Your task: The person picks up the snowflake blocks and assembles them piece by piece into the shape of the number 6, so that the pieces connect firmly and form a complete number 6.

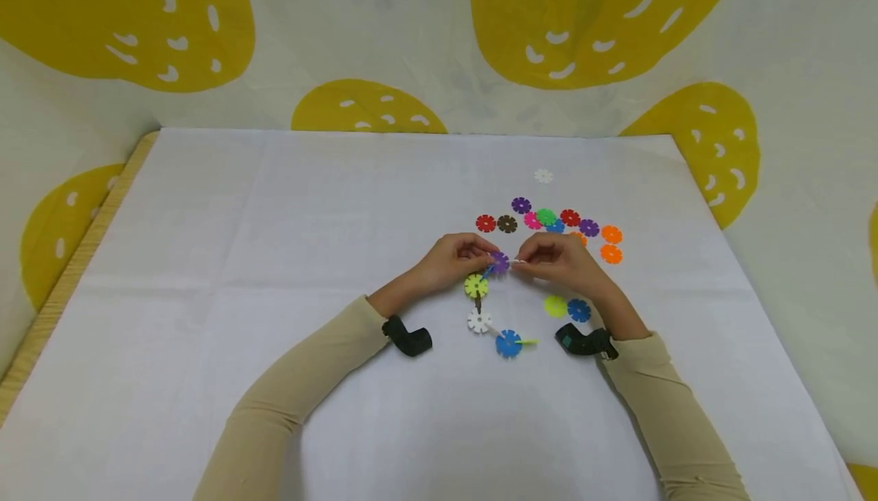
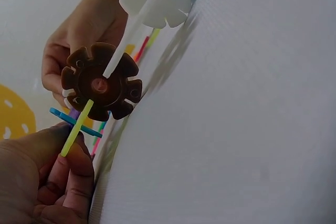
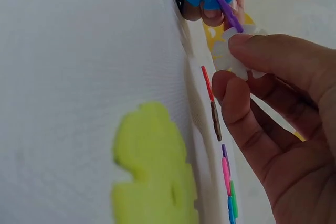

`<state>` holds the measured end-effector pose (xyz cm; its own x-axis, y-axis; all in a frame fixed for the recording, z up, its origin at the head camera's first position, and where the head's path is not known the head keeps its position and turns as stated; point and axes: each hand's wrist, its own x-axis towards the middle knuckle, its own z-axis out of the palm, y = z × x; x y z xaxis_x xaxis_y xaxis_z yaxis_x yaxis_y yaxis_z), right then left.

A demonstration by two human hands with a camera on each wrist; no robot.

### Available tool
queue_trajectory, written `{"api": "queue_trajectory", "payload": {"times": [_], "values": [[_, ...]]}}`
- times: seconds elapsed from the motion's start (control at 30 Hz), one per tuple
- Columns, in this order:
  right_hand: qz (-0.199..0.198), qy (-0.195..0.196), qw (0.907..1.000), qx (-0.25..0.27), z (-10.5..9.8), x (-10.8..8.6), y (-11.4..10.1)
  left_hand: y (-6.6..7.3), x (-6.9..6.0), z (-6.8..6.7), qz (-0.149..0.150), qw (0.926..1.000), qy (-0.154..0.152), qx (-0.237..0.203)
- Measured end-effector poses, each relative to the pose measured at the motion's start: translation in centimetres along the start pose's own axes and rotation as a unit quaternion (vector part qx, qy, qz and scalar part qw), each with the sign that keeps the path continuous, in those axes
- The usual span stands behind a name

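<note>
The left hand [image 1: 453, 261] pinches the purple disc [image 1: 500, 262] at the end of a joined chain of notched discs. In the left wrist view the left hand [image 2: 58, 177] is by the blue disc [image 2: 89, 126]. From there the chain runs through a yellow-green disc [image 1: 476, 286], a brown disc [image 2: 100, 85], a white disc [image 1: 479, 322] and a blue disc [image 1: 509, 343], with a yellow-green one on its end. Between thumb and fingers the right hand [image 3: 283, 87] pinches a white disc [image 3: 231, 56], its edge against the purple disc [image 3: 228, 11].
Loose discs lie beyond the hands, among them a red one [image 1: 485, 223], a brown one [image 1: 507, 224], a green one [image 1: 546, 217] and orange ones [image 1: 612, 234]. A yellow-green disc [image 1: 555, 306] and a blue disc [image 1: 579, 310] lie near the right wrist.
</note>
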<state>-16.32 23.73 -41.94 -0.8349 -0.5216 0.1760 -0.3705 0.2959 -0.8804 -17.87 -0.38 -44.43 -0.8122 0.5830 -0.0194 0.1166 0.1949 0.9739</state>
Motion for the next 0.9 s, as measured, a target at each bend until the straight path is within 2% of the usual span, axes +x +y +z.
{"api": "queue_trajectory", "payload": {"times": [0.47, 0.73, 0.9], "values": [[-0.035, -0.009, 0.9993, -0.011, 0.5, 0.3, -0.5, 0.4, -0.2, -0.1, -0.004, 1.0, 0.001, -0.001], [0.005, -0.001, 0.9992, -0.039, 0.6, 0.3, -0.6, 0.3, 0.0, 0.2, 0.004, 0.9999, -0.008, -0.011], [0.026, -0.005, 0.9987, -0.043, 0.5, 0.3, -0.8, 0.1, 0.0, 0.1, 0.021, 0.9994, -0.025, 0.004]]}}
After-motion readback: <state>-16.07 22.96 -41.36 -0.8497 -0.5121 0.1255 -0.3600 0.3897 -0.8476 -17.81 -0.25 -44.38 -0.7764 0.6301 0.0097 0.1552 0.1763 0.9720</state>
